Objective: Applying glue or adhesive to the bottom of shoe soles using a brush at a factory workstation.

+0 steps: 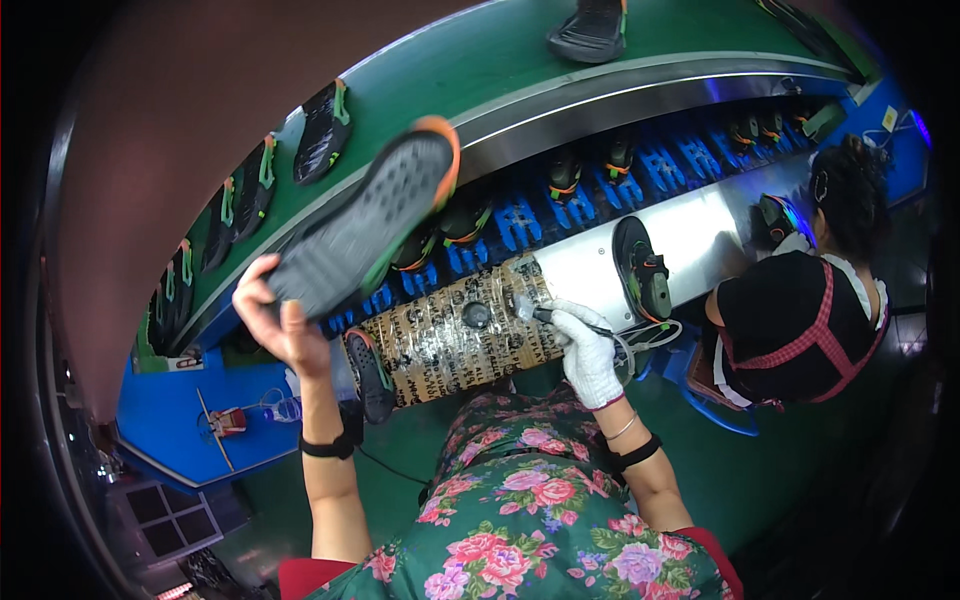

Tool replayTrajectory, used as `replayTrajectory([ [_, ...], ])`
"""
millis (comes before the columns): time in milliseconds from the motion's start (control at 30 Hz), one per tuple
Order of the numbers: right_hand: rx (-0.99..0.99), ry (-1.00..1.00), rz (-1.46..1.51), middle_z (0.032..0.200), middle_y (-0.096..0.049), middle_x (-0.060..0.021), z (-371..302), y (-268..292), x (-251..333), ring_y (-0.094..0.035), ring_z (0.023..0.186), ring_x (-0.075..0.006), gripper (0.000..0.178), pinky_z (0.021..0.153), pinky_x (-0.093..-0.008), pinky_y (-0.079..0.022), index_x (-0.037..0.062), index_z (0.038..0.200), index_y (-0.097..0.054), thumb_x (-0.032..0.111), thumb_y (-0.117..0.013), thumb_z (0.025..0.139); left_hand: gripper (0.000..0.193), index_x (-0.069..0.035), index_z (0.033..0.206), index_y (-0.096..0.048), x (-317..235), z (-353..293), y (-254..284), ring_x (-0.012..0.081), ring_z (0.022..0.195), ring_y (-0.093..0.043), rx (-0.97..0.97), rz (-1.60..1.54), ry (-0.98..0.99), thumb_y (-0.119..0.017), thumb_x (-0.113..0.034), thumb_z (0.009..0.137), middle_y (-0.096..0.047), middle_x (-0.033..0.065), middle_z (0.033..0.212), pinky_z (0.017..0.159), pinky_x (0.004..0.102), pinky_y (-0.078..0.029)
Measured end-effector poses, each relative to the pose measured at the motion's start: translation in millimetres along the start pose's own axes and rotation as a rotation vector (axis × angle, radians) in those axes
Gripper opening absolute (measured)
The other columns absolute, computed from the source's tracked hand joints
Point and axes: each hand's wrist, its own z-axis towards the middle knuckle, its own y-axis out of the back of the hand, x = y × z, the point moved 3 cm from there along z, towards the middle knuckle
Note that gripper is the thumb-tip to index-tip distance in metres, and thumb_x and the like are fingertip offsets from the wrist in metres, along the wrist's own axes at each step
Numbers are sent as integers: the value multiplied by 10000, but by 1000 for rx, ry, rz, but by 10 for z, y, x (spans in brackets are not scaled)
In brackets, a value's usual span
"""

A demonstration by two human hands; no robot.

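Gripping one end of a dark shoe (372,218), the left hand (285,325) has its thumb on one side and its fingers around the other; the shoe is held up left of the frame's centre, tilted, its ridged and perforated sole facing the camera and its orange-edged end pointing to the upper right. The right hand (588,355), in a white glove, is curled closed around a slim dark tool (543,316), right of centre, its pale tip over the board below. That board (440,350), wrapped in tape with printed brown material, spans the middle of the frame and bears a small round black dish (476,316); whether anything is in the dish I cannot tell. A loose dark insole-like piece (370,378) lies at the board's left end, and a dark sandal (640,270) rests on the bare metal worktop (580,268) to the right.

Behind, a long shelf recess crosses the middle and upper right, fitted with blue slotted holders (520,226); several carry black shoes (565,178) with orange and green trim, while others show their bare blue slats. Above it, a green belt (450,65) carries more shoes (322,132) at upper left and top centre. At right, a co-worker (800,325) sits in a checked red apron, arms toward another shoe (776,215).
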Motion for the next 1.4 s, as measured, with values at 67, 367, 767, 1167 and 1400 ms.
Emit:
replayTrajectory([
  [67, 25, -15, 67, 998, -768, -112, 57, -1, 41, -657, 746, -97, 210, 647, -203, -495, -29, 1089, -742, 0, -723, 882, 188, -51, 1093, -453, -31, -62, 259, 278, 1164, -580, -171, -77, 189, -535, -151, 956, -585, 218, 1273, 1056, 430, -449],
  [367, 339, -29, 114, 1096, -737, -164, -239, -853, 752, -653, 822, -137, 262, 723, -239, -525, -62, 1165, -705, -23, -666, 909, 313, -60, 1140, -661, 500, -697, 55, 148, 908, -669, 182, -474, 1002, -571, -335, 1018, -679, 62, 1002, 850, 312, -540],
  [767, 409, -5, -153, 1133, -736, -139, -298, -982, 887, -717, 959, -178, 285, 803, -269, -589, -44, 1186, -693, -44, -698, 901, 1070, 48, 1541, -323, 41, -2163, -1194, 425, 1378, -489, 301, -1725, 1716, -328, -829, 928, -433, 300, 1524, 1161, 562, -380],
  [1167, 259, -281, -464, 931, -761, -62, -233, -911, 994, -652, 659, -75, 202, 561, -230, -520, 40, 1109, -769, 98, -746, 917, 1157, 26, 1277, -595, -411, -1916, -1431, 381, 1035, -677, 292, -1620, 1780, -251, -972, 804, -689, 248, 1142, 1004, 488, -511],
  [1400, 401, 476, -608, 888, -774, -108, -296, -1221, 1293, -721, 769, -150, 213, 703, -280, -582, -22, 1012, -781, -25, -793, 799, 1044, -29, 1335, -582, -497, -1459, -1514, 321, 1051, -679, -31, -1536, 1730, -316, -917, 854, -694, 176, 1160, 961, 456, -546],
])
